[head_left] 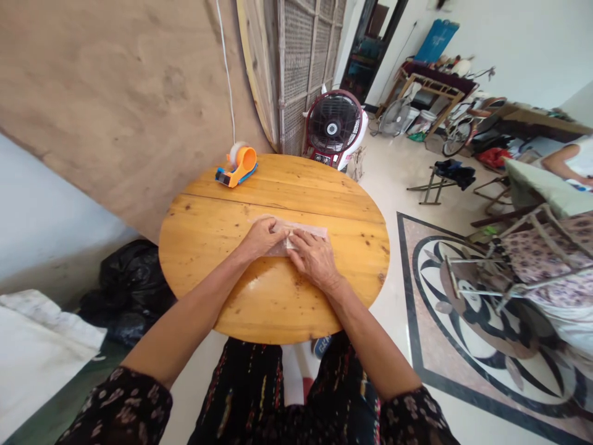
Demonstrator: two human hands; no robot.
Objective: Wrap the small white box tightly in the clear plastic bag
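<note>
A translucent, pinkish plastic wrap sheet (319, 232) lies across the middle of the round wooden table (278, 309). Within it is a small whitish piece (290, 240), mostly covered by fingers, so its kind is unclear. My left hand (260, 238) is closed on the wrap's left part, thumb and fingertips together. From the right, my right hand (315, 256) bends its fingers over the wrap and the whitish piece, thumb toward the near edge. The two hands' fingertips almost meet. An orange tape dispenser (243, 165) with a clear roll stands near the far left rim.
Beyond the table stands a dark red fan (334, 123). Black plastic bags (132, 281) lie on the left by the wall. At right are a stool (438, 182), a flower-patterned cloth (542, 247) on a chair, and another person's arm (563, 162).
</note>
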